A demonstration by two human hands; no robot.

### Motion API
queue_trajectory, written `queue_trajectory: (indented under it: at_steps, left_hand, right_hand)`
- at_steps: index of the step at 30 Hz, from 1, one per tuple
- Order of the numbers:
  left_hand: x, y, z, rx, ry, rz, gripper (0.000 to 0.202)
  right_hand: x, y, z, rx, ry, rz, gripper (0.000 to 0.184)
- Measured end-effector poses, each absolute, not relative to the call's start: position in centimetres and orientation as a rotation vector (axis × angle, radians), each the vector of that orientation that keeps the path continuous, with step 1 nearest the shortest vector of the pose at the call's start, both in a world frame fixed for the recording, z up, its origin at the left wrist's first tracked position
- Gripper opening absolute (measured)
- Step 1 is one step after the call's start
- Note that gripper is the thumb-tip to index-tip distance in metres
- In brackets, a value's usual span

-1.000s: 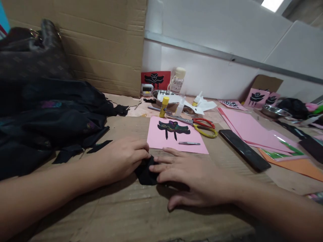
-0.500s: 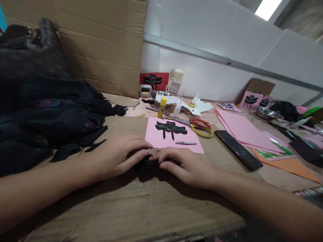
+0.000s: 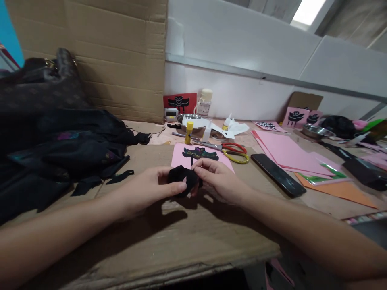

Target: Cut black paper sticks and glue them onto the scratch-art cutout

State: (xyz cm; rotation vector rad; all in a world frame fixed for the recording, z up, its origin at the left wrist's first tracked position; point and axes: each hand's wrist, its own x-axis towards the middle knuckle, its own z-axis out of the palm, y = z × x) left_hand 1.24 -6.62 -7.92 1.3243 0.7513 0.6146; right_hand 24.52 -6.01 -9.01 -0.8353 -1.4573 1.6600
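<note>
A small piece of black cloth is held up just above the cardboard, between both hands. My left hand grips its left side, thumb on top and the other fingers behind it. With thumb and index finger pinched together, my right hand holds the cloth's upper right edge. Behind them lies a pink sheet bearing a black cut-out figure with shimmering patches; the cloth and right hand cover its lower part. Scissors with red and yellow handles rest beyond it, beside a yellow glue stick.
Cardboard covers the work surface. Dark fabric is heaped at left by a brown bag. Right of the hands lie a black phone and pink sheets. A metal bowl and white bottle stand behind.
The black cloth, earlier low on the cardboard beneath my fingers, is now lifted and gripped by both hands. The view has shifted slightly, and the tweezers on the pink sheet are no longer visible.
</note>
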Motion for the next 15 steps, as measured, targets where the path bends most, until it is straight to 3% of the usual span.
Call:
queue_trajectory:
  at_steps: [7,10,15]
  left_hand:
    - [1.5,-6.8,-7.9,1.327,0.922,0.672,0.041]
    - [1.5,-6.7,-8.1,1.329,0.937,0.688,0.044]
    - [1.1,-6.1,-8.6,1.331,0.993,0.733,0.05]
  right_hand:
    - [24.2,-5.7,-9.2,-0.856,-1.499,1.577,0.049]
    - [24.6,-5.7,-9.1,-0.879,-1.562,1.528,0.05]
    - [26.1,-5.1,-8.0,-0.991,-1.717,1.31,0.034]
